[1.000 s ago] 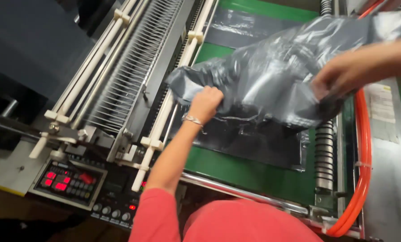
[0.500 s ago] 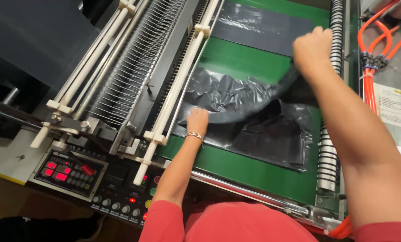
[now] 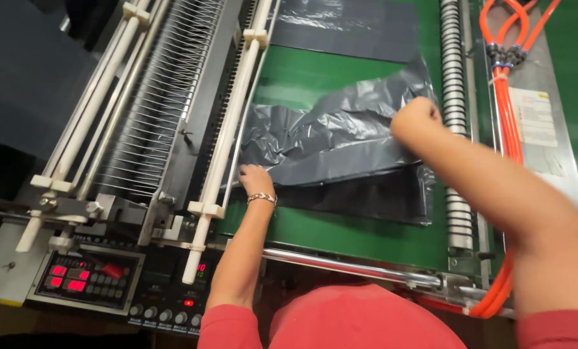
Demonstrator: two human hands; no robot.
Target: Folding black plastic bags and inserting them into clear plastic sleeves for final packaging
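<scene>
A crumpled dark grey plastic bag [image 3: 331, 132] lies folded over a flat stack of the same bags [image 3: 373, 197] on the green conveyor belt [image 3: 315, 77]. My left hand [image 3: 255, 178], with a bead bracelet on the wrist, presses down on the bag's left edge near the white roller bars. My right hand [image 3: 416, 119] is a closed fist gripping the bag's right end beside the ribbed metal roller.
Another flat grey bag [image 3: 347, 26] lies further up the belt. White roller bars [image 3: 227, 129] and a wire comb rack stand at the left. A control panel [image 3: 85, 278] with red lit displays sits at the near left. Orange hoses [image 3: 512, 58] run along the right side.
My right hand has swung the bag down from above and laid it folded over the stack. My left hand has slid left to the bag's edge.
</scene>
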